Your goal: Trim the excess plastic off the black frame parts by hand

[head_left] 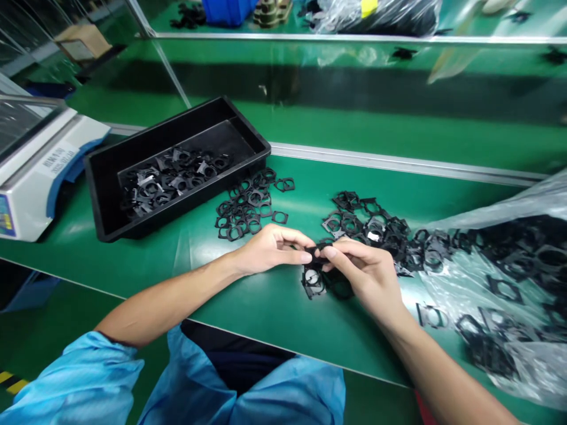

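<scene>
The left hand (272, 249) pinched a small black part (318, 254) between thumb and fingers, and the right hand (372, 271) gripped the same part from its other side. They held it just above the green surface (248, 313), near the front edge, with a few loose black frames (313, 282) lying right under the fingers.

Beyond the right hand, a heap of black frames (385, 230) spread across the surface toward a clear plastic bag (469, 277), which lay open with more of them in and around it. Past the left hand sat a smaller pile (245, 206), close against a black tray (155, 144) partly filled with the same sort of pieces. A white machine with blue trim (57, 159) stood at the far left.

Behind everything rose a glossy green panel (354, 130), and above it ran a shelf (310, 37) carrying a blue bin (228, 10) and a plastic-wrapped bundle (381, 18). Off to the left was a cardboard box (83, 44); yellow-and-black tape (16, 385) marked the green floor (48, 339).
</scene>
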A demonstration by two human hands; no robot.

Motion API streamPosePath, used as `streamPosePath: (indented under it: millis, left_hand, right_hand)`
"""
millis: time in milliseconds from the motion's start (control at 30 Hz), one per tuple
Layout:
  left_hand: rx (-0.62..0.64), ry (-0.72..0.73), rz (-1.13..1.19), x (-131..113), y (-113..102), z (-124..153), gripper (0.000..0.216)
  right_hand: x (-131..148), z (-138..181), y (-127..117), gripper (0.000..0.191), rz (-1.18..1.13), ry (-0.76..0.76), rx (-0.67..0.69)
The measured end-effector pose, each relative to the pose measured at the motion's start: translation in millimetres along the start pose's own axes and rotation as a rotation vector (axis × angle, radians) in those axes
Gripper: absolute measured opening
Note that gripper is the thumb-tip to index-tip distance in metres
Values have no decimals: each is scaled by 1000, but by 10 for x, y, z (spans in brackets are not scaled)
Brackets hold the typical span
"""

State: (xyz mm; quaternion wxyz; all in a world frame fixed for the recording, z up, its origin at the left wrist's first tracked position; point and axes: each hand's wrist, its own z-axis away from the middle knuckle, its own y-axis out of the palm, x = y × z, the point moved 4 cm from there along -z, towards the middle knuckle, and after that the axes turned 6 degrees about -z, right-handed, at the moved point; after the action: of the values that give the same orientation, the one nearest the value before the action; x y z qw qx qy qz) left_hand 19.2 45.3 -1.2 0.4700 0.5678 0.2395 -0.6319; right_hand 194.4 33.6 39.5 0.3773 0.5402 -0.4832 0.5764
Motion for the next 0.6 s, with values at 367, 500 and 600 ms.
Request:
streamPosePath:
  millis: [367, 500, 600]
  left_hand:
    - [65, -13, 90, -25, 25, -1, 42]
    - [-68, 59, 90, -12, 9, -15, 39]
    - [-139, 87, 64, -13, 5, -10, 39]
  right_hand:
    - [-189, -24, 61, 25, -498, 353, 33]
    - [-198, -21, 25, 25, -512, 312, -38]
    - [-205, -12, 23, 25, -474, 288, -63]
